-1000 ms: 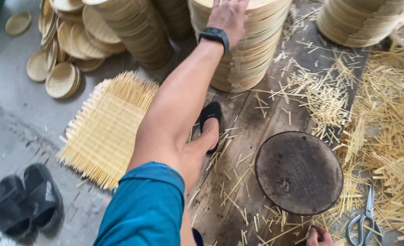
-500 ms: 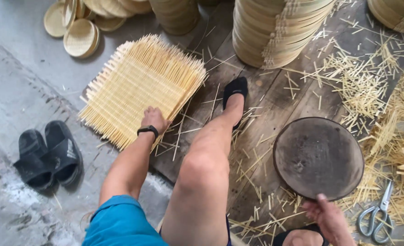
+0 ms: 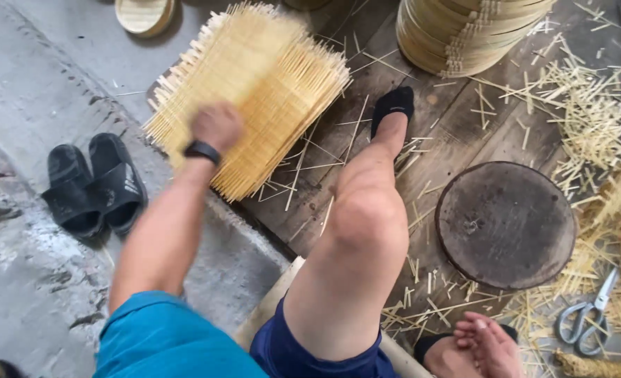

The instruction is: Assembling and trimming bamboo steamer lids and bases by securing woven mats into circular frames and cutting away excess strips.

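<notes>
No packages, labels, signs or screens around me here. Only unmarked bamboo goods, loose splints and plain wooden boards; nothing printed anywhere I can see.

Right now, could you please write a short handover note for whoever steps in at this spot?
Left hand: on the top of the stack of woven bamboo mats, grip blurred.
Right hand: low by the right knee, holding nothing visible.
Round dark wooden block on the plank floor, scissors to its right among loose bamboo slivers.
Stacked round bamboo rims stand behind.
Done: mats woven, untrimmed. Left: a mat is not yet on the block.
</notes>
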